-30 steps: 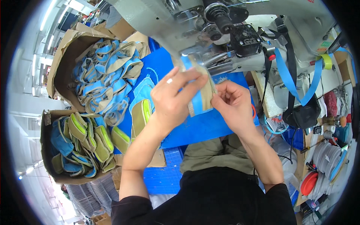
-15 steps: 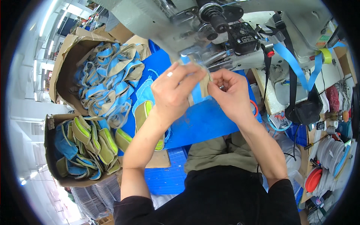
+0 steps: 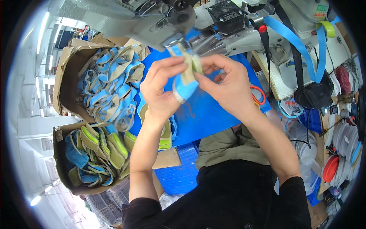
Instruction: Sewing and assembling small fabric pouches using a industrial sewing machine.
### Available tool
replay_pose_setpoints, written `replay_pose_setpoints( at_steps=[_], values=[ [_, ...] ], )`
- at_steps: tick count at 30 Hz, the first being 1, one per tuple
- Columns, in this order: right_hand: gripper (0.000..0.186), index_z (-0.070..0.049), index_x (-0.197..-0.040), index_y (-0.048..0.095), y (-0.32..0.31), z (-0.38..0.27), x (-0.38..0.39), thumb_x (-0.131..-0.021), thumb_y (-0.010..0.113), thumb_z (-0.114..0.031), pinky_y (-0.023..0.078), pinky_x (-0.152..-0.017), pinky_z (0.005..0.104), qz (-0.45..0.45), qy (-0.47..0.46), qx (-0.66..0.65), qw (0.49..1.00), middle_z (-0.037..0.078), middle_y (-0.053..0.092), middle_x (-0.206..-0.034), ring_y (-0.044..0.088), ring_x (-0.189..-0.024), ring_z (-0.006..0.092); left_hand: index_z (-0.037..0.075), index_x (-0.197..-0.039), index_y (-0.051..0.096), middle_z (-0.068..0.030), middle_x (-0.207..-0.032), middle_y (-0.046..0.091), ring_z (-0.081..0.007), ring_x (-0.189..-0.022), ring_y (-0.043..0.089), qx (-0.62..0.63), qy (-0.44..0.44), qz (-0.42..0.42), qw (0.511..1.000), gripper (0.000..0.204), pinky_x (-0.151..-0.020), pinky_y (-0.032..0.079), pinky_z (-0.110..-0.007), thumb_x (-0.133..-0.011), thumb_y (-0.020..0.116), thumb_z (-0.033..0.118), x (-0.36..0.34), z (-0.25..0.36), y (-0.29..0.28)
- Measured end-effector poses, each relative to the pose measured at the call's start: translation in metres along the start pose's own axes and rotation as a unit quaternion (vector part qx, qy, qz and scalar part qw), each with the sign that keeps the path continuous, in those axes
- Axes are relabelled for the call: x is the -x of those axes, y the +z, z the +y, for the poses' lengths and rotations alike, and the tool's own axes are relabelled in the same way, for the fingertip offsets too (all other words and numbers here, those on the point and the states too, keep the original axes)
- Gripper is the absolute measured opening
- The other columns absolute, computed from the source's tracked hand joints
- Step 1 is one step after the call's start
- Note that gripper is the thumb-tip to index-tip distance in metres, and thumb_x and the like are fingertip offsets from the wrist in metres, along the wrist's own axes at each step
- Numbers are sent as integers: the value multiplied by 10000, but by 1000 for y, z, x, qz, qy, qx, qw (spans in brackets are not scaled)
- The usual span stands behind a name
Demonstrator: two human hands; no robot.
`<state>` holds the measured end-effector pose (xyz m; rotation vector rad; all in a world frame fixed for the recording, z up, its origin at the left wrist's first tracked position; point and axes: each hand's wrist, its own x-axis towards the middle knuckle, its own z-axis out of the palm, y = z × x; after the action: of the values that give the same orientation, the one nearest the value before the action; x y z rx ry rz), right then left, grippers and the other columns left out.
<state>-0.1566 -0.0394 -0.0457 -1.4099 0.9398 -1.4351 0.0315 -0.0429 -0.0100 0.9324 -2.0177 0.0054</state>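
Note:
A blue and beige fabric piece (image 3: 183, 91), with a pale green part at its upper side, is raised just below the grey sewing machine head (image 3: 141, 21). My left hand (image 3: 160, 89) is closed on its left side, fingers bent over the beige band. My right hand (image 3: 225, 86) grips the same piece from the right, thumb against it and fingers curled. The piece's top end reaches the metal foot of the machine. Beneath both hands is a blue work surface (image 3: 202, 122), with olive and blue padded pieces (image 3: 164, 139) lying to the left.
Two cardboard boxes hold blue-beige strips (image 3: 106, 84) and olive-blue padded pieces (image 3: 89, 156) at left. Orange-handled scissors (image 3: 258, 93) lie right of my hands. A blue tape loop (image 3: 305, 53), black straps (image 3: 297, 63) and stacked spools (image 3: 339, 145) are at the right.
Both hands have moved up and slightly left in the view with the fabric piece, which is now folded narrower and more upright. The view has shifted, so the machine sits higher in it.

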Motion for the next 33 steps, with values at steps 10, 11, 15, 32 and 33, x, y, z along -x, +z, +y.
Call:
replay_pose_setpoints(
  at_steps=[10,11,15,32,33],
  values=[
    [107,-49,-931,763,4,28,3,-837,798,-87,492,-604,268,4,12,-15,1000,52,762,-861,708,-739,127,57,-909,781,-76,-941,765,-252,-853,739,-83,131,5,988,267,-691,579,-333,-669,869,130,1,-5,6],
    [103,-48,-928,763,3,29,3,-837,797,-83,491,-608,269,12,1,-9,1000,55,762,-863,703,-732,126,54,-915,781,-74,-943,764,-250,-849,737,-84,136,0,987,265,-686,578,-334,-670,854,125,-1,-4,7],
    [103,-44,-926,762,1,25,5,-837,797,-82,490,-619,266,7,14,6,1000,59,759,-858,696,-729,128,51,-918,779,-72,-946,761,-246,-838,732,-90,157,-13,983,270,-679,574,-332,-653,791,105,-5,-6,6],
    [139,-46,-973,799,21,24,-5,-839,799,-82,517,-623,250,65,55,-37,996,61,794,-839,743,-758,106,36,-1157,670,-83,-1141,696,-148,-1103,648,382,-423,36,821,197,-901,540,-342,-1011,659,167,21,7,-19],
    [139,-46,-973,799,25,22,-5,-839,799,-82,517,-623,250,63,57,-44,995,61,794,-839,743,-758,106,25,-1140,690,-55,-1075,711,-123,-1035,654,374,-394,-15,839,262,-851,531,-289,-1024,659,258,20,5,-21]
  ],
)
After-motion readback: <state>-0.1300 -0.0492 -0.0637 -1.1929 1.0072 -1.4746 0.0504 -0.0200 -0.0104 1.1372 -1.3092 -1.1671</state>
